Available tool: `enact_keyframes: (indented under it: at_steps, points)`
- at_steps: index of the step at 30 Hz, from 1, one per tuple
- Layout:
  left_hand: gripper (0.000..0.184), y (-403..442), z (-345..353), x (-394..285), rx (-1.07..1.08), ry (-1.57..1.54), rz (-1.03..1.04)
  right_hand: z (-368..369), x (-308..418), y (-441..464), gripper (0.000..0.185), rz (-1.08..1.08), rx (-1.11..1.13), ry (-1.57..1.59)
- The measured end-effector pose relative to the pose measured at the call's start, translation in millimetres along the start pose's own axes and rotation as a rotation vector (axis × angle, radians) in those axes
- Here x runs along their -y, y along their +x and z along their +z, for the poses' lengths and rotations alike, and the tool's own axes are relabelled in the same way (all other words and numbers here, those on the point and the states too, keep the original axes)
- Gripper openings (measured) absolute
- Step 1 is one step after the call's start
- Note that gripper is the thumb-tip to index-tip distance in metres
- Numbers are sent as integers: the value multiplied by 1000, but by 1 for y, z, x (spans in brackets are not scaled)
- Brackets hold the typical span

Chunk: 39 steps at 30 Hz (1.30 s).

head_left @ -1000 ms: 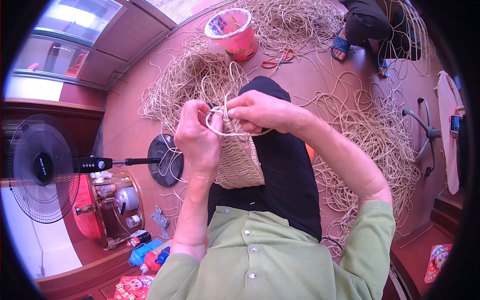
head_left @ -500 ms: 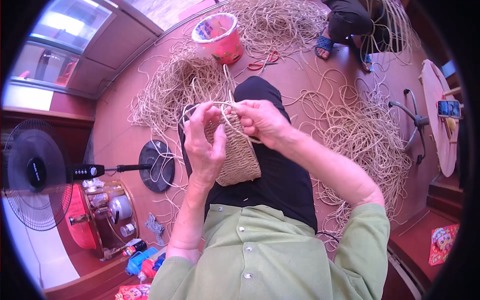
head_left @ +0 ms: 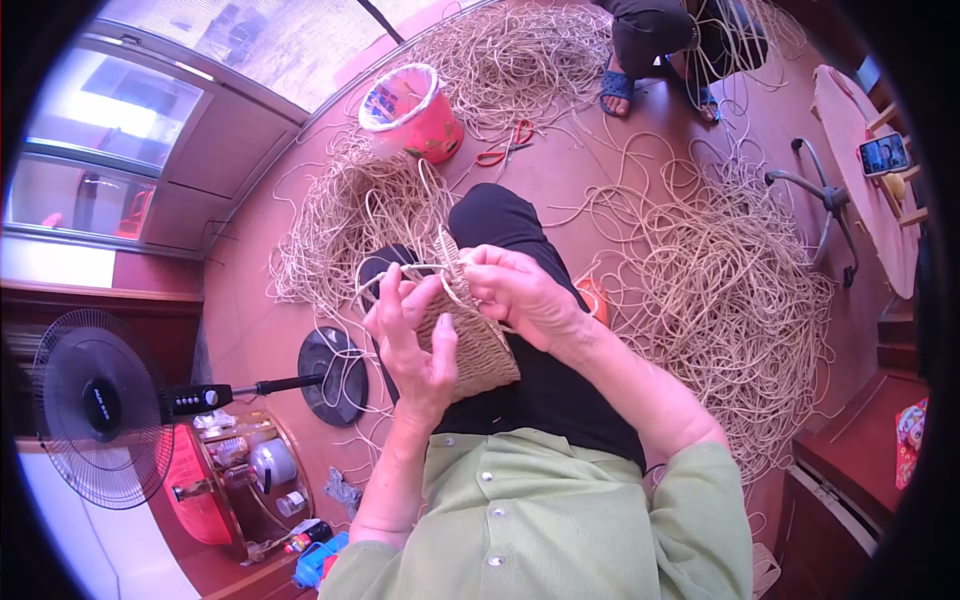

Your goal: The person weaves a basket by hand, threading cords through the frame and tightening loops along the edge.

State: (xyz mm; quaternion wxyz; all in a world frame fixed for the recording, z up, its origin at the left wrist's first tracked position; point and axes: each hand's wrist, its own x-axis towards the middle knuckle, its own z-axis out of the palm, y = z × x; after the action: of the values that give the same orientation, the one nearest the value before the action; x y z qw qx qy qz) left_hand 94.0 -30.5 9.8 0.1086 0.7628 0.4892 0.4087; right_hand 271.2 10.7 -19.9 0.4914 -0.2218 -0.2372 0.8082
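While the woven basket (head_left: 482, 352) rests on the person's dark-trousered lap, the right hand (head_left: 524, 298) closes on its upper rim, the fingertips partly lost against the weave. The left hand (head_left: 412, 342) covers the basket's near-left side, its fingers bent and parted; a pale strand (head_left: 425, 267) runs by their tips, but whether they pinch it cannot be told. How much of the basket's opening lies behind the hands is hard to make out. Beyond the basket, a pink bucket (head_left: 432, 125) stands on the floor, its contents unclear, with red-handled scissors (head_left: 506, 150) lying to its right. Right of the basket spreads a tangle of cord (head_left: 735, 300), too dense to follow any one length. Left of it is a fan (head_left: 103, 400), its blades a blur. Past the basket, far right, another person's sandalled foot (head_left: 616, 92) shows, the upper body cut off by the picture's edge.
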Motion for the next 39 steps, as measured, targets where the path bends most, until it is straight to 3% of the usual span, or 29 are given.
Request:
enact_keyframes:
  at_steps: [1,2,3,7,8,11,13,14,15,17,18,19,21,22,23,25,26,27,28,30,32,37,39]
  points:
    - [74,-1,1,-2,-16,39,24,-6,-3,0,20,-20,20,-175]
    - [76,-3,3,-4,-29,75,46,-13,-12,18,19,-354,-61,-594]
    - [78,-3,5,-5,-44,109,70,1,10,17,18,-512,-116,-948]
    - [85,0,10,-3,-113,-29,-78,-3,18,59,23,-530,-162,-1076]
    - [86,0,11,-1,-148,-62,-61,-10,21,60,21,-356,-178,-1135]
    - [87,-3,10,6,-204,-98,-56,-28,24,73,24,-638,-335,-1379]
    - [88,-1,5,8,-177,-49,-89,-69,45,76,34,-526,-424,-1182]
    - [87,-1,3,10,-173,-54,-88,-105,60,75,36,-575,-527,-1332]
    - [87,-1,0,13,-170,-59,-87,-153,72,66,35,-808,-441,-1211]
    - [86,-2,-7,17,-131,-11,-45,-282,125,29,39,-630,-976,-1565]
    - [86,-1,-13,19,-96,44,-1,-376,140,-4,38,-626,-918,-1351]
    - [85,-4,-18,21,-56,103,38,-431,170,-54,33,-339,-1111,-1044]
    - [82,-12,-16,25,-152,-103,-147,-547,216,-174,70,-297,-1283,-1434]
    - [80,-10,-19,24,-115,-109,-206,-527,228,-215,81,74,-1641,-1634]
    - [79,-8,-22,20,-76,-115,-267,-504,240,-256,92,589,-1903,-1725]
    - [82,-7,-19,13,-52,-114,-273,-522,232,-253,70,-41,-1650,-2116]
    - [85,-6,-14,9,-74,-163,-305,-450,213,-202,57,-233,-1357,-2092]
    - [88,2,-17,9,-15,-36,-211,-365,193,-146,45,-364,-1053,-2016]
    - [89,4,-14,9,-36,-83,-223,-272,151,-90,34,-498,-921,-1843]
    - [90,7,-10,6,-65,-122,-247,-144,96,-21,32,-771,-383,-1764]
    - [92,9,-10,2,-90,-102,-273,-71,54,11,46,-939,-82,-1656]
    - [93,8,-13,5,-94,-43,-298,-40,20,47,27,-1028,251,-1554]
    - [93,5,-15,9,-94,-41,-297,-38,29,50,20,-945,211,-1402]
